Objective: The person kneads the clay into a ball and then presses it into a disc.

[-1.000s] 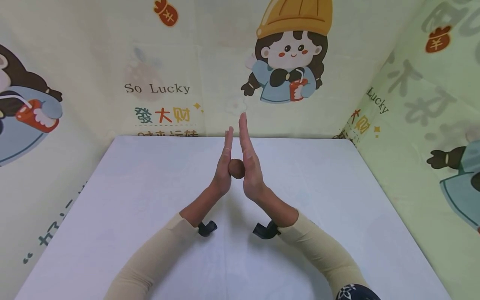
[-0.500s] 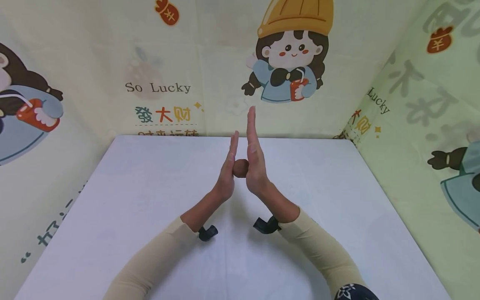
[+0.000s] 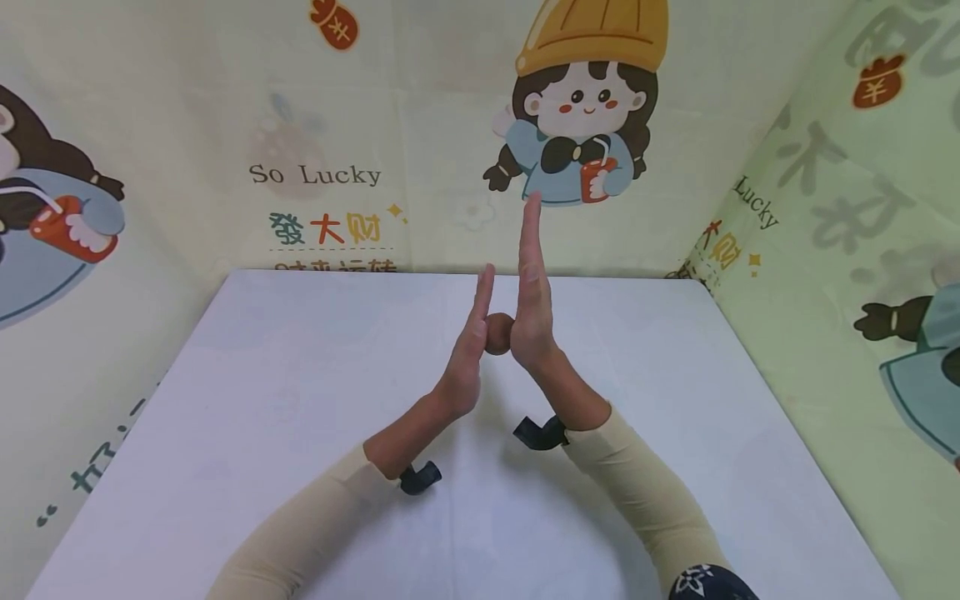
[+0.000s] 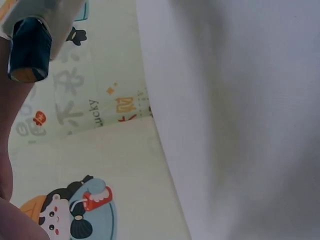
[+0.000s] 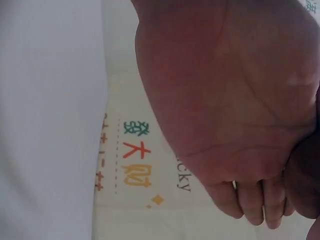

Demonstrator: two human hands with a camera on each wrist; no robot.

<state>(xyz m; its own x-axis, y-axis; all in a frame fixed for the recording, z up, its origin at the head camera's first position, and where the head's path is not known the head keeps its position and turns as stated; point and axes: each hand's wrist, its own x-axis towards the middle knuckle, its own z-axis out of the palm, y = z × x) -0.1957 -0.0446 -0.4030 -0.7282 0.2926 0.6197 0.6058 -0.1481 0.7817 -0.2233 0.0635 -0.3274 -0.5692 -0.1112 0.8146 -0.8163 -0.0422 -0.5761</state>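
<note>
A small brown ball (image 3: 498, 333) is held between two flat palms above the white table. On its left side the left hand (image 3: 469, 354) presses with straight fingers pointing up and away. Against the other side lies the right hand (image 3: 533, 308), fingers also straight, its tips higher than the left's. In the right wrist view the right palm (image 5: 225, 100) fills much of the picture, with the dark ball (image 5: 304, 175) at the right edge. Only a slice of the left hand (image 4: 17, 220) shows in the left wrist view; the ball is out of sight there.
Below the hands spreads a white tabletop (image 3: 300, 375). Cloth walls with printed cartoon figures and lettering (image 3: 315, 175) stand behind and at both sides. A dark curved wrist mount (image 3: 421, 477) juts from the left sleeve, another wrist mount (image 3: 542, 433) from the right.
Both hands have shifted right with the ball between them. The right hand has slid farther forward relative to the left, whose wrist has come slightly nearer.
</note>
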